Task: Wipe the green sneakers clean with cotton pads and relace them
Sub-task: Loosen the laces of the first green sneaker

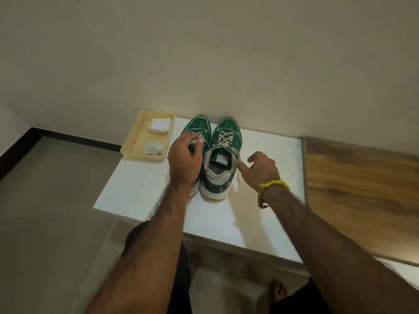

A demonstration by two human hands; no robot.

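Note:
Two green sneakers with white laces stand side by side on a white table (140,191), toes to the wall. My left hand (184,158) lies over the left sneaker (199,126) and its fingertips pinch the lace near the tongue. The right sneaker (226,132) is laced, with loose lace ends trailing down its right side. My right hand (263,167) is beside that shoe, index finger stretched out to touch its collar near the lace end. A cream tray (136,141) left of the shoes holds two white cotton pads (159,125).
The table stands against a beige wall. A wooden surface (362,196) adjoins it on the right. Grey floor lies to the left and below, where bare feet (277,291) show under the table's front edge.

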